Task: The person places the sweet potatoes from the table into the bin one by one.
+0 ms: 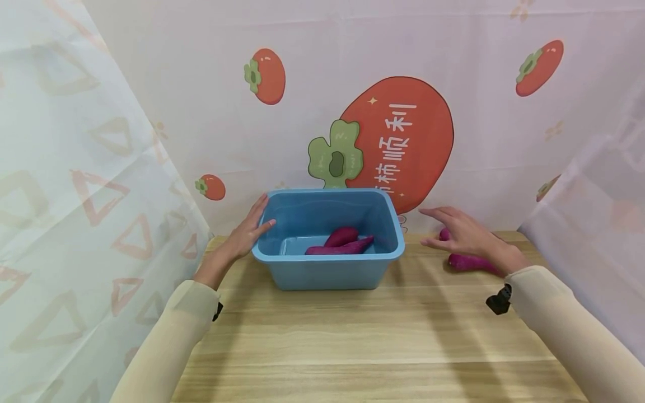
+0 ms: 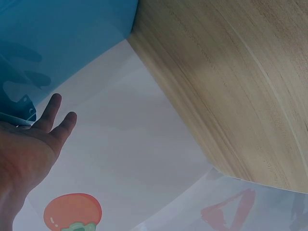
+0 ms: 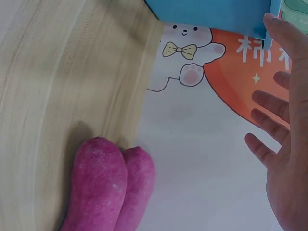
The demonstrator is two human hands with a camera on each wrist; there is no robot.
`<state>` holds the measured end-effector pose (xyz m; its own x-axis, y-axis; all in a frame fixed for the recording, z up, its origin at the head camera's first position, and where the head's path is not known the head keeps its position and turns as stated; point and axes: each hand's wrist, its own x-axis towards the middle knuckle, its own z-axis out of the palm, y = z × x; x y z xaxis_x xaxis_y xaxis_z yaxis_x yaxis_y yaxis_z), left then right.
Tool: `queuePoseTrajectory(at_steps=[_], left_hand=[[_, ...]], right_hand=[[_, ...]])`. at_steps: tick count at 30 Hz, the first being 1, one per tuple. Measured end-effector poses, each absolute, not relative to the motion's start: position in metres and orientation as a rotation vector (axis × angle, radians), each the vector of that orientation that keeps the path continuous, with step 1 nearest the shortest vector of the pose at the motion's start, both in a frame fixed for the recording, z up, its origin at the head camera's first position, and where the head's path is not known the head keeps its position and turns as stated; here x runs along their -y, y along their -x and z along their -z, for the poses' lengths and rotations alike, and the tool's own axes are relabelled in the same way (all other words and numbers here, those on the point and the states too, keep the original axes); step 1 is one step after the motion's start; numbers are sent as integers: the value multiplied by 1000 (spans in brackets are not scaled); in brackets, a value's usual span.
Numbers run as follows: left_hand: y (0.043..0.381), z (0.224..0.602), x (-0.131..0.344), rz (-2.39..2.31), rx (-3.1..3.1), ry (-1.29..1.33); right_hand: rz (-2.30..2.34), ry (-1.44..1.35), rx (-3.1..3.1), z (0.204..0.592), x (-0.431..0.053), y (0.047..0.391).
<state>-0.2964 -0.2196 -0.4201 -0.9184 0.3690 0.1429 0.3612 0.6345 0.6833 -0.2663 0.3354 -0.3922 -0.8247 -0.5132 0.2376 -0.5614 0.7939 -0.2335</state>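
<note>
A blue plastic tub (image 1: 330,274) stands on the table with purple sweet potatoes (image 1: 340,247) lying inside. My left hand (image 1: 247,232) is at the tub's left side, its thumb over the rim and its fingers along the outer edge. In the left wrist view, two straight fingers (image 2: 61,129) stand a little off the wall; the thumb is hidden. Right of the tub, my right hand (image 1: 466,232) hovers with fingers and thumb spread, holding nothing. Below it lie two more sweet potatoes (image 1: 471,263), partly covered by the hand and wrist; the right wrist view shows the pair (image 3: 98,185) side by side.
The wooden table (image 1: 327,341) extends in front of the tub. A white printed cloth (image 1: 216,101) with persimmon pictures hangs behind it, and similar cloth closes both sides. A dark device (image 1: 500,300) is strapped at the right wrist.
</note>
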Motion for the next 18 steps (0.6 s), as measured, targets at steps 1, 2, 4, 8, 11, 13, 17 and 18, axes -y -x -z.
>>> queuePoseTrajectory(at_steps=[1, 2, 4, 8, 11, 13, 17, 18], left_hand=[[296, 420, 220, -1181, -2829, -631], [296, 420, 220, -1182, -2828, -629], [296, 421, 220, -1186, -2823, -625], [295, 421, 219, -1193, -2818, -622], [296, 421, 219, -1192, -2820, -625], [296, 420, 219, -1191, -2821, -626], [296, 420, 219, -1190, -2821, -627], [296, 420, 219, -1189, -2822, -627]], right_hand=[[-443, -849, 2822, 393, -336, 266], [-439, -848, 2825, 394, -338, 265], [-440, -846, 2828, 395, -339, 264], [-433, -847, 2822, 396, -343, 261], [-438, -845, 2820, 398, -346, 259], [-449, -840, 2828, 400, -349, 257], [-484, -841, 2823, 404, -353, 255], [-494, -843, 2818, 405, -355, 254]])
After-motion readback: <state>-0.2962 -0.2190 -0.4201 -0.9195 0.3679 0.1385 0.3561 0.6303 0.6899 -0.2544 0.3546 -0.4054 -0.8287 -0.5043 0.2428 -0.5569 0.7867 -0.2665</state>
